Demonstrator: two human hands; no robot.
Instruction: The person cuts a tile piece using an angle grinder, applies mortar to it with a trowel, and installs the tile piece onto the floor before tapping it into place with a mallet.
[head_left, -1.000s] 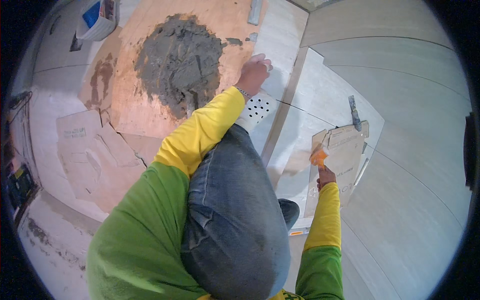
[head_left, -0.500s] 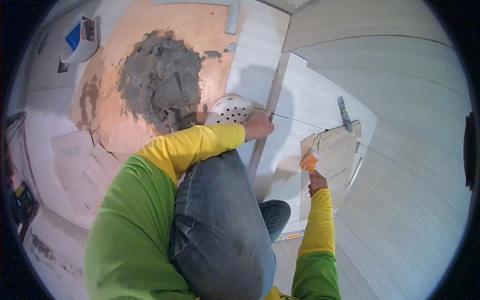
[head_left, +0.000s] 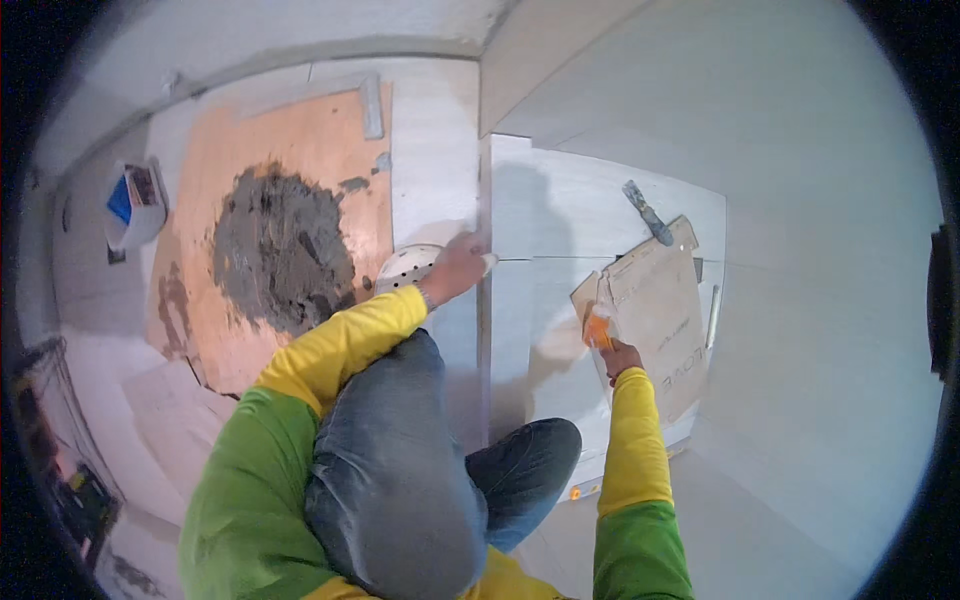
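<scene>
My left hand [head_left: 460,268] reaches over a pale raised strip edge [head_left: 485,330], its fingers closed together. A small whitish bit shows at the fingertips, too small to name. Just behind that hand is my white perforated clog [head_left: 405,268]. On the right, my right hand [head_left: 622,362] is wrapped round the handle of an orange tool with a pale end [head_left: 598,330]; its exact kind is unclear. The tool is over the left part of a flattened brown cardboard piece [head_left: 660,330]. A putty knife [head_left: 648,212] smeared with grey lies at the cardboard's far edge.
Grey mortar [head_left: 285,245] is heaped on an orange-tan board [head_left: 370,215] at left. A grey bar [head_left: 372,107] lies on the board's far corner. A white bucket [head_left: 138,222] with blue inside stands far left. Pale walls [head_left: 800,300] close in the right side.
The view has shifted and turned, so the mortar board and cardboard sit lower and further left. Both hands stay near the same places, the right still holding the orange tool.
</scene>
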